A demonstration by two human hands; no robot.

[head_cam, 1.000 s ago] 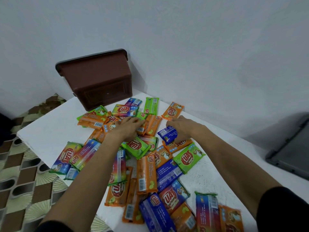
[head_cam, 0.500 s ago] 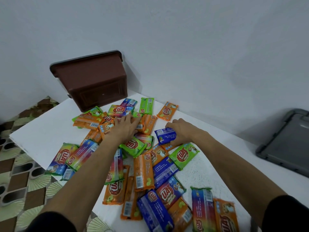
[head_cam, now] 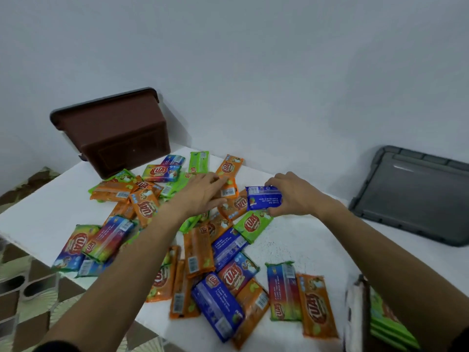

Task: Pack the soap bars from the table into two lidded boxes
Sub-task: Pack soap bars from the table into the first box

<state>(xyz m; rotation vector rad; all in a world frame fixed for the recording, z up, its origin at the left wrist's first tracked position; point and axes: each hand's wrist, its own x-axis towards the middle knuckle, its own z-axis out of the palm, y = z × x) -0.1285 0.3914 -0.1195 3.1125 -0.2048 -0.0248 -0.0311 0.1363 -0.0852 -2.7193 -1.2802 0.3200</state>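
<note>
Right hand [head_cam: 291, 196] raised, blue soap bar [head_cam: 264, 199] lifted

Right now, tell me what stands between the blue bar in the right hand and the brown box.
The right hand pinches the blue bar. On the straight line to the brown box lies the left hand, flat on an orange bar, with loose bars scattered beyond it. The box's opening is not visible from here.
</note>
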